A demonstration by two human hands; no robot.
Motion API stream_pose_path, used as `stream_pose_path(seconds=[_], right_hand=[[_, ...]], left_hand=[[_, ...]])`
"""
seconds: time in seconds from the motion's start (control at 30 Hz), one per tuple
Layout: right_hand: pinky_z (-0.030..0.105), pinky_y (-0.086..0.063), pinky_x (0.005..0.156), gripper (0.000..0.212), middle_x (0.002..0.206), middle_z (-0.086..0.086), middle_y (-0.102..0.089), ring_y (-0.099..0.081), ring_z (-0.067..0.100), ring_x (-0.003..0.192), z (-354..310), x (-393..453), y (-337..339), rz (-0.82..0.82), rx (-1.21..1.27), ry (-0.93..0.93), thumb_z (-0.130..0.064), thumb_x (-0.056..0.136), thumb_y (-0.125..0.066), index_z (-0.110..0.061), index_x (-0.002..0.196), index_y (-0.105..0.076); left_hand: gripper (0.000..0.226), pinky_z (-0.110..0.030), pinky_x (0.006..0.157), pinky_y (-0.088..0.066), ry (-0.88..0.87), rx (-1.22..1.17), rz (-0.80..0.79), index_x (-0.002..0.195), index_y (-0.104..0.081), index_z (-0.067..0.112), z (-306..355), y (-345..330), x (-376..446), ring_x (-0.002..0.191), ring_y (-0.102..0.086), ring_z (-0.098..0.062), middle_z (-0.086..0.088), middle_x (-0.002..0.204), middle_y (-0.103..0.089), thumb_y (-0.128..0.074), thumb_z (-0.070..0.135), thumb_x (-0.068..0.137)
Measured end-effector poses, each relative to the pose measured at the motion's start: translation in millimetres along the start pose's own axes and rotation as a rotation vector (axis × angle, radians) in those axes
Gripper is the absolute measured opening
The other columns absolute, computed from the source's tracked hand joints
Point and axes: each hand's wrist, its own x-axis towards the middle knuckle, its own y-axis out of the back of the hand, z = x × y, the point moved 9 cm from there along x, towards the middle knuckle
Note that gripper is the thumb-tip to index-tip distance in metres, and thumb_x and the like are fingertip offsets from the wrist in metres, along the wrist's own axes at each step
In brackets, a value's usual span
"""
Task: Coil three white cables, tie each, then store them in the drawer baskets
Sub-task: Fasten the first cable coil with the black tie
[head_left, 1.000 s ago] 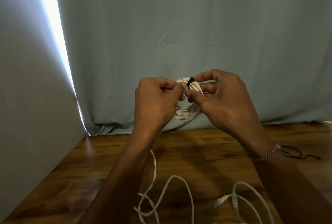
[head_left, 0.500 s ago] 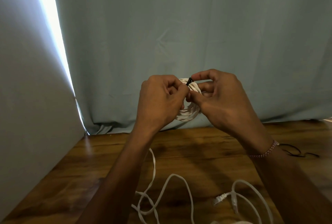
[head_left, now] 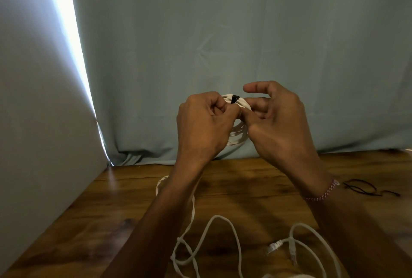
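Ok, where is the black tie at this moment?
In the head view the black tie sits at the top of the coiled white cable, held above the wooden table, between the left hand and right hand.

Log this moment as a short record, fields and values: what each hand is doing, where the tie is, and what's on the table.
left hand: shut on coil, held above the table
right hand: thumb pinching the coil, forefinger lifted clear
tie: black, wrapped round the coil's top
table: wooden
loose cables: white, uncoiled, near edge
black ties: lying far right
drawer baskets: not in view
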Motion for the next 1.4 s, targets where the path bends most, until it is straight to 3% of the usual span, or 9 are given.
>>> stream_pose_path(seconds=[0.13,0.3,0.47,0.63,0.73,0.87,0.97,1.2,1.4], right_hand=[[0.013,-0.057,0.074,0.043,0.104,-0.01,-0.074,-0.072,0.001,0.089,2,3,0,-0.009,-0.035,0.002,-0.013,0.09,-0.074,-0.02,0.13,-0.06],[0.018,-0.059,0.076,0.028,0.101,-0.009,-0.075,-0.072,0.0,0.086,0,7,2,-0.074,-0.103,0.009,-0.016,0.091,-0.072,-0.02,0.119,-0.07],[0.009,-0.053,0.063,0.022,0.092,-0.012,-0.075,-0.071,-0.005,0.079,3,6,-3,-0.19,-0.149,-0.022,-0.02,0.094,-0.07,-0.023,0.116,-0.07],[0.021,-0.056,0.075,0.023,0.089,-0.011,-0.077,-0.071,-0.003,0.081,0,4,-6,-0.27,-0.175,-0.02,-0.022,0.094,-0.069,-0.024,0.117,-0.071],[0.022,-0.058,0.079,0.024,0.092,-0.01,-0.076,-0.072,-0.003,0.083,-2,1,-8,-0.31,-0.188,-0.007,-0.019,0.094,-0.07,-0.024,0.117,-0.071],[0.02,-0.057,0.079,0.025,0.094,-0.01,-0.076,-0.072,-0.002,0.084,-2,0,-12,-0.35,-0.191,-0.007,-0.017,0.093,-0.07,-0.024,0.117,-0.07],[0.025,-0.058,0.081,0.03,0.097,-0.009,-0.077,-0.072,0.0,0.088,-2,-1,-14,-0.374,-0.13,-0.034,-0.02,0.093,-0.07,-0.026,0.122,-0.064],[0.038,-0.064,0.078,0.03,0.094,-0.002,-0.077,-0.076,0.012,0.082,3,3,-2,-0.381,-0.06,-0.121,-0.025,0.083,-0.08,-0.023,0.111,-0.068],[0.042,-0.063,0.078,0.022,0.084,-0.006,-0.077,-0.075,0.009,0.075,10,13,13,-0.177,-0.116,-0.081,-0.025,0.086,-0.08,-0.023,0.105,-0.069]], left_hand=[[0.019,-0.035,0.05,-0.049,0.013,0.007,-0.052,0.073,-0.073,0.015,-3,-2,2,0.048,-0.058,-0.016,0.002,0.054,-0.064,-0.071,0.024,0.09],[0.019,-0.019,0.05,-0.046,-0.021,0.047,-0.155,0.088,-0.079,0.019,-3,0,5,0.042,-0.057,-0.002,0.007,0.053,-0.067,-0.067,0.029,0.097],[0.027,-0.035,0.061,-0.06,-0.072,0.249,-0.212,0.073,-0.076,0.023,3,7,9,0.046,-0.063,-0.003,0.011,0.049,-0.065,-0.07,0.04,0.094],[0.038,-0.034,0.05,-0.051,-0.201,0.407,-0.142,0.058,-0.063,0.02,14,24,13,0.047,-0.057,-0.01,0.008,0.05,-0.059,-0.081,0.044,0.081],[0.031,-0.03,0.052,-0.045,-0.306,0.393,-0.137,0.075,-0.061,0.022,22,27,11,0.055,-0.053,-0.008,0.01,0.063,-0.057,-0.085,0.041,0.076],[0.031,-0.034,0.076,-0.059,-0.362,0.346,-0.309,0.114,-0.07,0.018,17,9,8,0.086,-0.065,-0.009,0.004,0.098,-0.071,-0.081,0.021,0.084],[0.018,-0.042,0.07,-0.057,-0.438,0.386,-0.378,0.108,-0.077,0.014,15,-1,5,0.073,-0.068,-0.014,-0.001,0.086,-0.075,-0.07,0.015,0.091],[0.012,-0.026,0.058,-0.056,-0.163,0.165,-0.27,0.096,-0.078,0.012,-5,14,13,0.06,-0.069,-0.004,0.007,0.071,-0.074,-0.078,0.021,0.088],[0.048,-0.034,0.068,-0.063,0.237,-0.244,-0.377,0.112,-0.061,0.005,-26,16,11,0.077,-0.077,-0.027,-0.013,0.088,-0.077,-0.088,0.016,0.074]])
